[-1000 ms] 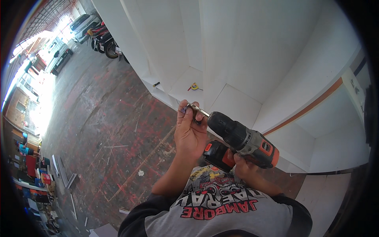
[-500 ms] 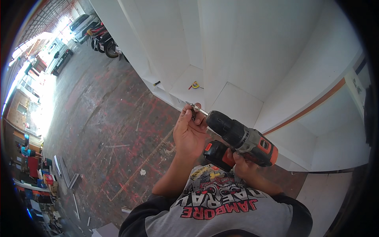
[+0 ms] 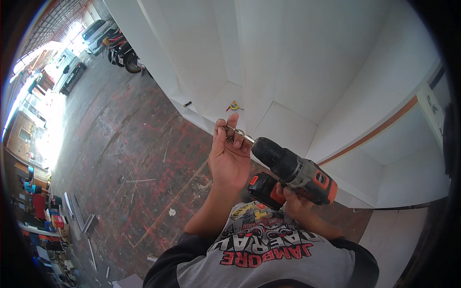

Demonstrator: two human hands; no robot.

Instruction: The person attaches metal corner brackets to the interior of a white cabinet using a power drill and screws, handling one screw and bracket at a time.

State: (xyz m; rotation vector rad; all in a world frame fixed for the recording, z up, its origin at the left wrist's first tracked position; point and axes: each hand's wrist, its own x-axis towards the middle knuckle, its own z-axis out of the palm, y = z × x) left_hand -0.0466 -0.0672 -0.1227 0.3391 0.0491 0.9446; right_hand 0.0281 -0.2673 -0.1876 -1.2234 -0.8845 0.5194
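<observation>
Head view, looking down. Right hand [image 3: 294, 200] is gripping the handle of a cordless drill [image 3: 293, 169], black and grey with orange trim, fingers clamped around the grip just above the battery block. The drill is pointing up and to the left, chuck end toward the left hand. The left hand [image 3: 229, 156] is raised in front of the chest, palm facing the camera, fingers upright and curling together around small metal pieces [image 3: 234, 134] right at the drill's bit tip; probably screws or a bit, too small to tell. Thumb and fingertips are pinching them, touching the bit end. A person's grey shirt with a printed graphic [image 3: 261, 249] is filling the bottom of the frame.

Behind the hands a white cabinet carcass [image 3: 307, 72] is lying open, with panels and dividers forming compartments. A small yellow object [image 3: 234, 106] is lying on one inner panel, and a small dark item [image 3: 187, 103] is sitting near the cabinet's left edge, both well apart from the hands. An orange strip [image 3: 379, 129] is running along one panel on the right. The floor [image 3: 129, 158] is stained red-brown concrete. Parked motorbikes [image 3: 120, 50] are standing at top left, and clutter [image 3: 48, 216] is piling along the left rim.
</observation>
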